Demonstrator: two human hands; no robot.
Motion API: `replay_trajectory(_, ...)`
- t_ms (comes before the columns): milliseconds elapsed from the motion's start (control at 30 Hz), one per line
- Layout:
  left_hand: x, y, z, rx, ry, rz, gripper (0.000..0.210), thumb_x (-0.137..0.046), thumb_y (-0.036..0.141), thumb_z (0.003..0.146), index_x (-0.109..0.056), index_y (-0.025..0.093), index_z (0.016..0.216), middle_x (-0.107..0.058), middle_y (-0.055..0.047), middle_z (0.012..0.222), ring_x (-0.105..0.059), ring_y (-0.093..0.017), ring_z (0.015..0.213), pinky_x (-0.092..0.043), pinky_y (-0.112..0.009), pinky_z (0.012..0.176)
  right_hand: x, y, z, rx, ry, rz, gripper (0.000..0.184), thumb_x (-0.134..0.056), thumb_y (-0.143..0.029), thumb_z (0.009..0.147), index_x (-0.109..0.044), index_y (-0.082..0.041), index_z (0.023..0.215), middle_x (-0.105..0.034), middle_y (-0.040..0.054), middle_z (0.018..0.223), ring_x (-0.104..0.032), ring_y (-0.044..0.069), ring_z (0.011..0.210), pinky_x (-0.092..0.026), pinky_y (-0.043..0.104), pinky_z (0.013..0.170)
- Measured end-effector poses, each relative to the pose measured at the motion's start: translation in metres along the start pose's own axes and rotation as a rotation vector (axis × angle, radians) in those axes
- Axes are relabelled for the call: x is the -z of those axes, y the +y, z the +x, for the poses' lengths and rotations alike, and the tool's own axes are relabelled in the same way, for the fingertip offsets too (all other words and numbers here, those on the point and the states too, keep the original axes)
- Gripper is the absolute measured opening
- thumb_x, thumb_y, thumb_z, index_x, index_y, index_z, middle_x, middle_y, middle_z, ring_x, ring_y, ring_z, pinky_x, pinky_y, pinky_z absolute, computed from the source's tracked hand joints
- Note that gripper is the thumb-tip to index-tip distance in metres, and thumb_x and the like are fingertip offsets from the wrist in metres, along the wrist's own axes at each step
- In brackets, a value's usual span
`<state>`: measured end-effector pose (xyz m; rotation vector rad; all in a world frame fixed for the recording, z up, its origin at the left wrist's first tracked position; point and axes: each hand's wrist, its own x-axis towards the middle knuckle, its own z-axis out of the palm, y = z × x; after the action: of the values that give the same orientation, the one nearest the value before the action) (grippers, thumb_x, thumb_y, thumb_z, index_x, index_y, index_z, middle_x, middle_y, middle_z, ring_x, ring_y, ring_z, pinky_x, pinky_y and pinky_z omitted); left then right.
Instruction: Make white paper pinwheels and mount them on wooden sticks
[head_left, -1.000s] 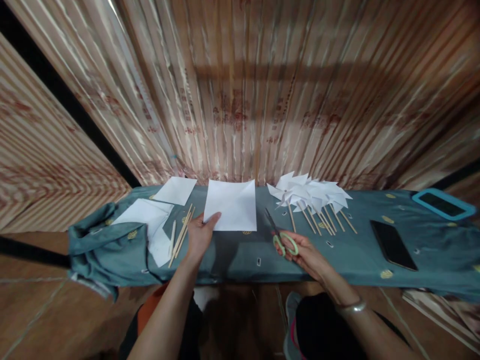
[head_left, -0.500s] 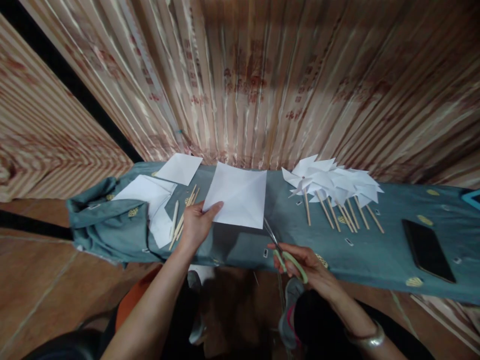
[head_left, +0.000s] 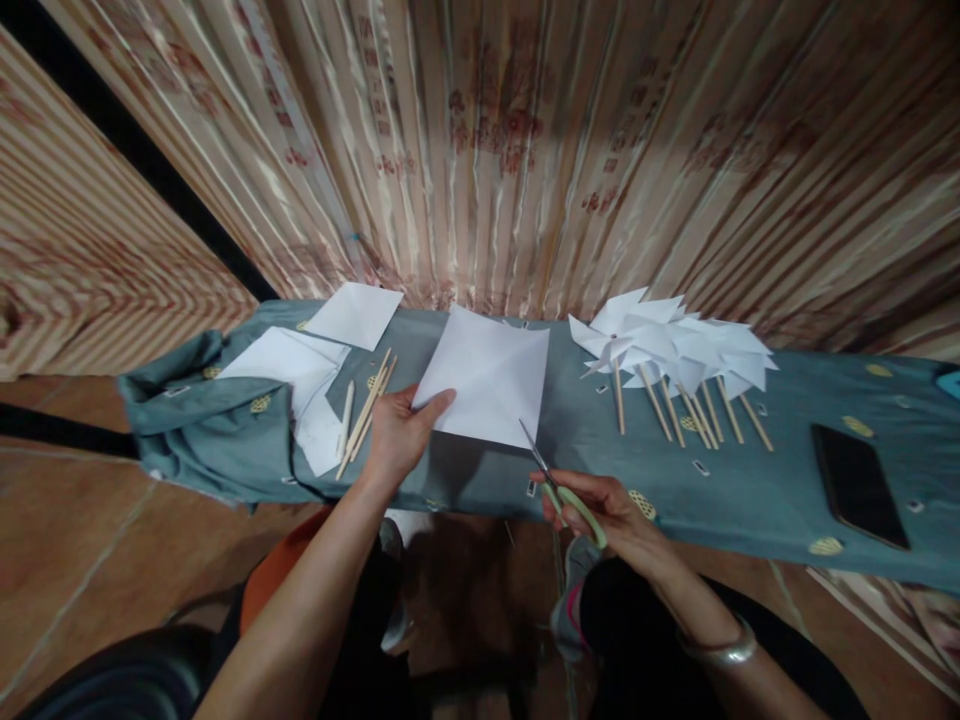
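A square sheet of white paper (head_left: 487, 375) with faint diagonal creases is pinched at its lower left corner by my left hand (head_left: 403, 430), thumb on top. My right hand (head_left: 600, 515) grips a pair of scissors (head_left: 564, 500) with pale green handles, fingers through the loops. The scissor blades point up and left, and their tips overlap the paper's lower right corner. Whether the blades have cut into the sheet I cannot tell. Just left of my left hand lie several thin wooden sticks (head_left: 367, 415) and a white pencil-like stick (head_left: 346, 415).
A grey-green cloth (head_left: 480, 480) covers the narrow table. White paper pinwheels (head_left: 675, 345) on sticks are heaped to the right, with a black phone (head_left: 859, 487) beyond them. Paper sheets (head_left: 281, 365) lie at left, another sheet (head_left: 356, 315) behind. A pleated curtain (head_left: 480, 150) hangs behind.
My right hand has brought the scissors up to the paper's lower right corner, so the tips now overlap it. The sheet has turned slightly in my left hand. The whole view has shifted a little.
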<state>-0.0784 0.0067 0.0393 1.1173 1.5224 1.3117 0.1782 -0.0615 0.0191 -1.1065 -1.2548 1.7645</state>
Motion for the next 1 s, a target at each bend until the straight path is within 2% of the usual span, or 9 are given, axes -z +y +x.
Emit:
replay_trajectory(233,0.0000,0.0087,-0.0035,0.020,-0.009,0.013,0.033,-0.075,0.042,0.061,-0.070,0.010,0.066,-0.063,-0.003,0.057,-0.052,-0.014,0.051,-0.039,-0.022,0.046,0.0022,-0.0009,-0.0005,-0.017,-0.015,-0.028,0.047,-0.079,-0.045,0.068,-0.073,-0.022,0.109,-0.067,0.0016,0.076,-0.056,0.011,0.063,-0.048,0.023,0.059)
replay_trajectory(500,0.0000,0.0054,-0.0041,0.010,-0.043,0.010,0.034,-0.074,0.044,0.063,-0.072,0.010,0.067,-0.063,-0.002,0.056,-0.052,-0.013,0.048,-0.038,-0.022,0.044,0.0052,0.0008,0.0004,-0.023,-0.061,-0.058,0.051,-0.078,-0.046,0.071,-0.070,-0.018,0.113,-0.065,0.0030,0.079,-0.055,0.011,0.065,-0.048,0.023,0.060)
replay_trajectory(1000,0.0013,0.0003,-0.0034,0.006,-0.034,0.022,0.033,-0.075,0.042,0.063,-0.073,0.010,0.067,-0.065,-0.003,0.056,-0.053,-0.013,0.048,-0.039,-0.021,0.043,0.0032,0.0062,0.0011,-0.031,-0.045,-0.047,0.047,-0.077,-0.045,0.072,-0.071,-0.020,0.112,-0.061,-0.0010,0.069,-0.052,0.009,0.063,-0.045,0.021,0.058)
